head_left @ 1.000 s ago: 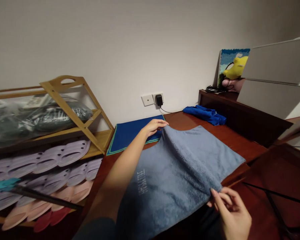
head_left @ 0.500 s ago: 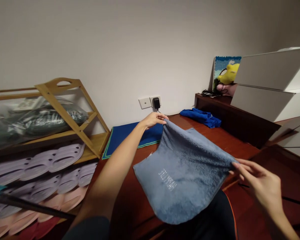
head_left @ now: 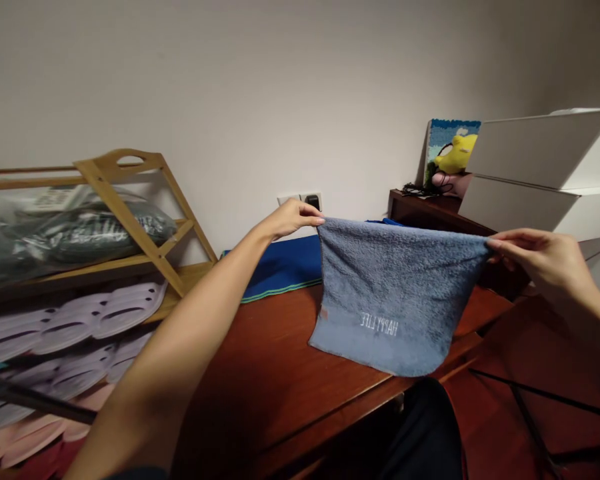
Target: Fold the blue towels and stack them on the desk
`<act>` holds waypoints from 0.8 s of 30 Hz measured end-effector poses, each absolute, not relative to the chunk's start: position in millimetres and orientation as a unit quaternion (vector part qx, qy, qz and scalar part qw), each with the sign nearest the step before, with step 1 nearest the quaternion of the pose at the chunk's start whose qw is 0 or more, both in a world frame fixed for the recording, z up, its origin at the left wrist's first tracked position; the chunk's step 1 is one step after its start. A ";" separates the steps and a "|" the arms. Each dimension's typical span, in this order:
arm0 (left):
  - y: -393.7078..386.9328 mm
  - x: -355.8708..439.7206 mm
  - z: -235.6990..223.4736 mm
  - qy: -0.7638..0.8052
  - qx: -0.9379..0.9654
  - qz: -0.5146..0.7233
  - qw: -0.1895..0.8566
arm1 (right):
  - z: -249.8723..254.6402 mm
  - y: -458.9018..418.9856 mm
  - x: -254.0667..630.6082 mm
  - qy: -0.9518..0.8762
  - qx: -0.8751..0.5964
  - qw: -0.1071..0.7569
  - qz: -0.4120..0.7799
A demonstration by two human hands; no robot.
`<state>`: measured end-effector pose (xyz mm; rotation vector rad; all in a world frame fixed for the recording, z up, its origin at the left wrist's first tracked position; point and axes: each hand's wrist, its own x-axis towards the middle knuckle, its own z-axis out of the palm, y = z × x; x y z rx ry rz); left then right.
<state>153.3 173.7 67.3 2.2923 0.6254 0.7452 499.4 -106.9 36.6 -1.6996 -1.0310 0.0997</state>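
Note:
A blue-grey towel (head_left: 395,287) hangs stretched between my two hands above the reddish-brown wooden surface (head_left: 270,353). White lettering near its lower edge reads "HAPPY LIFE", upside down or mirrored from here. My left hand (head_left: 295,219) pinches the upper left corner. The upper right corner is gripped between the thumb and fingers of my right hand (head_left: 545,257). Behind the towel, to the left, lies a folded dark blue cloth (head_left: 283,267) with green edging. Only a sliver of a bright blue cloth (head_left: 390,222) shows over the towel's top edge.
At left stands a wooden rack (head_left: 130,193) with plastic-wrapped items and rows of lilac slippers (head_left: 125,313). White boxes (head_left: 525,153) are stacked at right, beside a yellow plush toy (head_left: 457,155). A black plug (head_left: 312,200) sits in the wall socket.
Both hands have risen, the right one most, lifting the towel. Its top edge is now nearly level and taut, and the cloth hangs down flatter. It now covers most of the bright blue cloth.

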 end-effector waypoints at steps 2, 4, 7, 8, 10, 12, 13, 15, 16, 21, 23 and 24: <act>170.6 150.1 75.7 0.235 0.879 0.284 0.302 | 47.5 -100.8 501.6 -0.448 -0.720 0.530 0.018; 168.1 146.9 83.7 0.230 0.885 0.289 0.283 | 58.4 -95.7 501.8 -0.462 -0.712 0.529 0.003; 164.0 142.0 96.3 0.228 0.891 0.301 0.253 | 73.4 -88.5 502.1 -0.493 -0.695 0.522 -0.036; 162.3 140.5 100.8 0.232 0.891 0.308 0.240 | 77.9 -86.1 502.7 -0.502 -0.689 0.519 -0.053; 157.9 137.6 109.7 0.246 0.887 0.328 0.212 | 85.9 -81.4 504.2 -0.518 -0.670 0.524 -0.085; 151.8 134.4 117.9 0.259 0.881 0.348 0.187 | 92.7 -78.5 504.9 -0.533 -0.648 0.534 -0.107; 148.1 132.4 121.5 0.262 0.879 0.357 0.176 | 95.8 -78.2 504.5 -0.536 -0.641 0.537 -0.115; 139.4 127.0 127.6 0.261 0.877 0.375 0.146 | 101.2 -80.1 501.7 -0.534 -0.645 0.530 -0.133; 134.8 123.7 130.1 0.260 0.877 0.385 0.125 | 103.7 -82.1 499.6 -0.531 -0.653 0.519 -0.150; 113.6 104.3 137.4 0.222 0.869 0.441 0.023 | 111.6 -90.0 489.2 -0.532 -0.659 0.483 -0.223; 106.2 97.0 138.2 0.200 0.865 0.460 0.026 | 112.5 -89.4 486.6 -0.539 -0.647 0.497 -0.209; 102.4 93.5 138.2 0.194 0.861 0.468 0.036 | 112.6 -88.7 485.0 -0.543 -0.639 0.506 -0.202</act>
